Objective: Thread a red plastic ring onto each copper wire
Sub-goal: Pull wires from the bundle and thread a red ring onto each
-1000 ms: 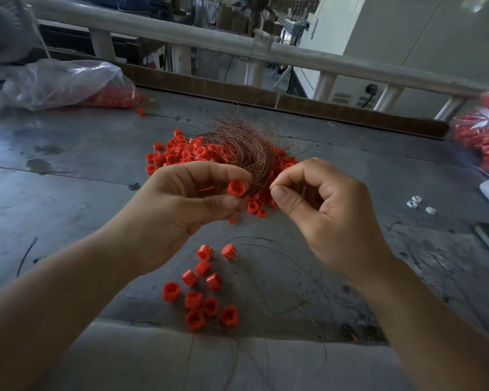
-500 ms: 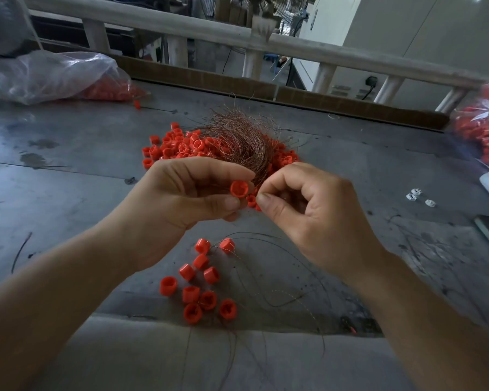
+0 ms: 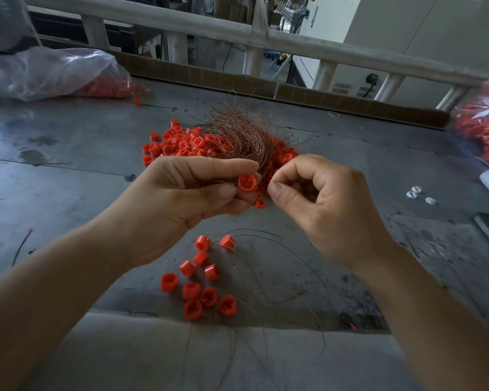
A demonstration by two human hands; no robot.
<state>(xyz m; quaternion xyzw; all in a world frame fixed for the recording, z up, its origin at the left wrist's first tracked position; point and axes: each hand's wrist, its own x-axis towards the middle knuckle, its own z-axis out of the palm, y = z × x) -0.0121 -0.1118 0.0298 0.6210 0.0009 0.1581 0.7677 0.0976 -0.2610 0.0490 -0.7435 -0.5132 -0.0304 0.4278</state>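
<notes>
Above the worktop [image 3: 68,193] the left hand [image 3: 181,198] holds a light, stiff red ring [image 3: 247,182] in a pinching grip, and at its three o'clock the right hand [image 3: 328,210] seems to pinch hair-thin copper wire [image 3: 261,165], best held near its tip.

— What is the worktop [image 3: 68,193] under the pile of rings [image 3: 178,142] made of?
— Grey metal, dull, scuffed and blotched with dark stains.
— And the rings?
— Red plastic, smooth, with a soft gloss. The red ring [image 3: 247,182] just in front of the pile looks the same.
— The tangle on top of the pile?
— Hair-fine copper wire [image 3: 237,128] with a brownish metallic sheen.
— Left of the pile, further back?
— A bag [image 3: 54,71] of clear plastic film, crinkled and shiny. Behind the pile runs brown cardboard [image 3: 350,101], matt, and a rail [image 3: 209,28] in worn whitish paint.
</notes>
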